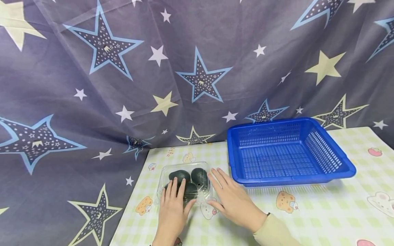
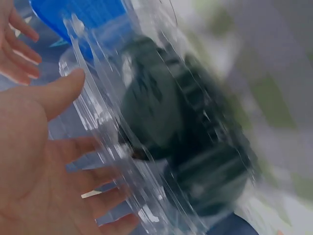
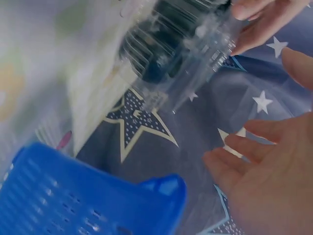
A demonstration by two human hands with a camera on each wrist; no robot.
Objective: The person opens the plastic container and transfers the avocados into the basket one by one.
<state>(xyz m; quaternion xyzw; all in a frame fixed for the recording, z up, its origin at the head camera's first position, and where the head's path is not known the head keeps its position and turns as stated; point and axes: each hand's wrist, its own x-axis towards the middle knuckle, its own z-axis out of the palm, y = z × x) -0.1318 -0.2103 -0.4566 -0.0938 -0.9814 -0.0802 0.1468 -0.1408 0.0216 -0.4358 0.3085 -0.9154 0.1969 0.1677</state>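
Observation:
A clear plastic clamshell box (image 1: 204, 195) with its lid down holds several dark green avocados (image 1: 180, 175) on the table. Across its near left part lies my left hand (image 1: 173, 208), fingers spread and fairly straight, touching the lid. In the left wrist view the box (image 2: 105, 115) runs along the fingertips, with the avocados (image 2: 156, 110) seen through the plastic. My right hand (image 1: 235, 201) is at the box's right side with fingers extended. From the right wrist view, a gap separates the right hand (image 3: 274, 166) from the box (image 3: 195, 58).
To the right, a blue plastic basket (image 1: 280, 176) with slotted walls stands near the back of the table. A green-and-white checked tablecloth (image 1: 311, 218) with cartoon prints covers the table. Behind it hangs a dark star-patterned cloth (image 1: 215, 30).

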